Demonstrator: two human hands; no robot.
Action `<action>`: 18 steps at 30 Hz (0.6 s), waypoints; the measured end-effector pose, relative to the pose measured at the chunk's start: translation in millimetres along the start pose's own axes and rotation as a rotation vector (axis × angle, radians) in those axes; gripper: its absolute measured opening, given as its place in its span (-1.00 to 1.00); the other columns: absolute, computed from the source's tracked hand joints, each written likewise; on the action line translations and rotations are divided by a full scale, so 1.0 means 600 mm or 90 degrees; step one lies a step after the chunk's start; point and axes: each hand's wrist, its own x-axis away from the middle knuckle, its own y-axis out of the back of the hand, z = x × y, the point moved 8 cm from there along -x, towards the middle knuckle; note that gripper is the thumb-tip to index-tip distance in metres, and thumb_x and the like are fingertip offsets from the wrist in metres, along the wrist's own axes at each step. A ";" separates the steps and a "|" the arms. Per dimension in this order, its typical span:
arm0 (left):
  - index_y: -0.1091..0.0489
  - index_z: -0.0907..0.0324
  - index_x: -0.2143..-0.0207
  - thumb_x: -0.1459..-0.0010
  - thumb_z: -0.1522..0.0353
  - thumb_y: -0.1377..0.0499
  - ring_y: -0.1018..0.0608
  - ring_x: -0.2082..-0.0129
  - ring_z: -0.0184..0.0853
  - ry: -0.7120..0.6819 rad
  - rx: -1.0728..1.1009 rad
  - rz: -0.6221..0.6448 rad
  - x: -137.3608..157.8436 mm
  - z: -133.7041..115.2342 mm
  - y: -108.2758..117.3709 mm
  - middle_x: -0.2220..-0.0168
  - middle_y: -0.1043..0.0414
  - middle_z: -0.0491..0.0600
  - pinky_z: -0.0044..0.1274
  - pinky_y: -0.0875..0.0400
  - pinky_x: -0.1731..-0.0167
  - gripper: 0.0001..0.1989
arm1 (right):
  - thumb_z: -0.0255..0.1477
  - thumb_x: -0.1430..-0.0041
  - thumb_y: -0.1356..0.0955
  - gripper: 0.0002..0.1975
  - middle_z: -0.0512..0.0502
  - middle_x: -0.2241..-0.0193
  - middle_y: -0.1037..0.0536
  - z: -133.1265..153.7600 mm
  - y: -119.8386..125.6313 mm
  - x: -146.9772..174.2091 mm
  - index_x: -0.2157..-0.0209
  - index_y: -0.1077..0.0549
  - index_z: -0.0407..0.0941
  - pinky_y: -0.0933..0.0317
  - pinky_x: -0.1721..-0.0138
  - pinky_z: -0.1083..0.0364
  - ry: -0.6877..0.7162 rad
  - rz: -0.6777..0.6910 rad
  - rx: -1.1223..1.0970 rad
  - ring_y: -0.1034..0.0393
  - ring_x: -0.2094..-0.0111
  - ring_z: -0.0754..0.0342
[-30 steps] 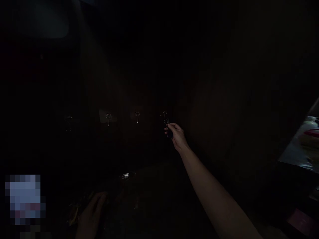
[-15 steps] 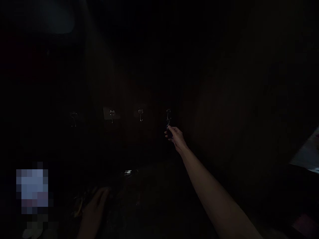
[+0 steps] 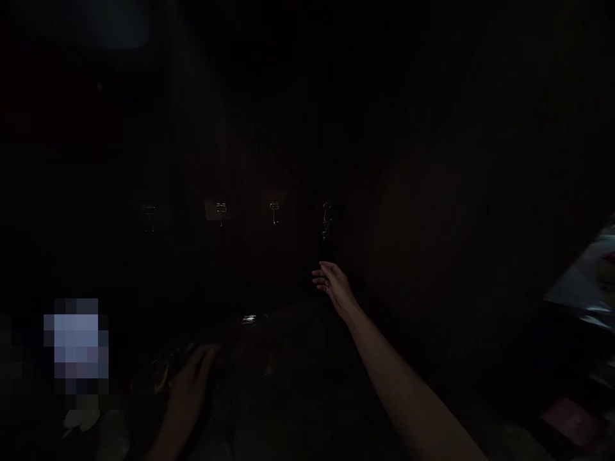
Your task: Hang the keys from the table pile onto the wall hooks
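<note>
The scene is very dark. My right hand [image 3: 334, 285] is just below the rightmost wall hook [image 3: 327, 208], with fingers apart and nothing visible in them. From that hook hangs a small metal clasp or ring [image 3: 326, 229]; whatever hangs beneath it is too dark to make out. My left hand [image 3: 192, 378] is low on the left with its fingers partly stretched, over or on a dark surface. Beside it is a yellowish thing [image 3: 162, 379] among small items that I cannot identify. Shiny metal pieces [image 3: 248, 319] lie farther back.
Other metal hooks line the wall: one in the middle [image 3: 274, 210], one on a pale backing [image 3: 220, 210], and a faint one [image 3: 150, 214] farther left. A pink item [image 3: 571, 421] and a shiny plastic package [image 3: 581, 278] are at the right.
My right hand has let go of the dark thing on the rightmost hook and moved down from it, its fingers opening. My left hand looks much the same; the view has shifted slightly.
</note>
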 end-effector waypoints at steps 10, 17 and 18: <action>-0.42 0.14 0.33 0.01 0.04 -0.01 -0.52 0.23 -0.20 -0.014 0.021 -0.004 0.005 -0.005 0.000 0.34 -0.52 -0.07 -0.43 -0.37 0.17 -0.59 | -0.20 0.13 -0.38 -0.67 0.04 0.52 -0.50 -0.076 0.000 0.088 0.33 -0.38 -0.10 -0.15 0.55 0.23 -0.073 0.029 0.044 -0.37 0.56 0.21; -0.38 0.13 0.27 -0.05 0.11 -0.02 -0.50 0.23 -0.25 -0.071 0.025 -0.015 0.013 -0.017 0.004 0.30 -0.48 -0.06 -0.45 -0.36 0.16 -0.66 | -0.31 0.09 -0.34 -0.81 0.03 0.50 -0.51 -0.131 -0.034 0.135 0.39 -0.42 -0.11 -0.13 0.56 0.22 -0.117 0.127 0.188 -0.35 0.57 0.20; -0.38 0.13 0.26 -0.05 0.12 -0.02 -0.50 0.22 -0.26 -0.078 0.018 -0.019 0.014 -0.017 0.004 0.29 -0.48 -0.06 -0.44 -0.35 0.15 -0.67 | -0.33 0.08 -0.33 -0.82 0.04 0.51 -0.50 -0.135 -0.042 0.141 0.39 -0.43 -0.10 -0.13 0.54 0.21 -0.111 0.147 0.213 -0.34 0.57 0.20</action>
